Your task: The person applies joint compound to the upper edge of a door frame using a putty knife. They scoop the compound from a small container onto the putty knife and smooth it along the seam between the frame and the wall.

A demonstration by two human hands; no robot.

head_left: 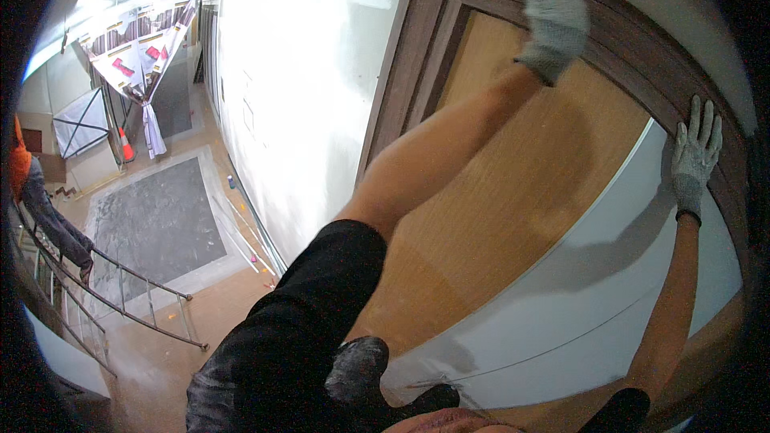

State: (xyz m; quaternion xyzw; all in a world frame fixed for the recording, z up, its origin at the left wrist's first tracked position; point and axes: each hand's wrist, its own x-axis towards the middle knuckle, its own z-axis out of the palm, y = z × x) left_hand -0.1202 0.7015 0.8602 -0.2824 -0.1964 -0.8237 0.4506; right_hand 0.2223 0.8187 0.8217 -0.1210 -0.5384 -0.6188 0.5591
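Note:
Both my hands wear grey knit work gloves. My left hand is raised at the top, against the dark brown wood-grain moulding. Its fingers are blurred and run past the picture's edge, so their grip cannot be made out. Lower on the right, my right hand lies against the same moulding with its fingers stretched out. Inside the moulding are a light wood panel and a white panel with a thin dark line across it. My left forearm crosses in front of the wood panel.
A white wall adjoins the moulding. At far left, a person in orange and grey is beside curved metal rails. Beyond are a grey floor area, an orange traffic cone and a gathered printed curtain.

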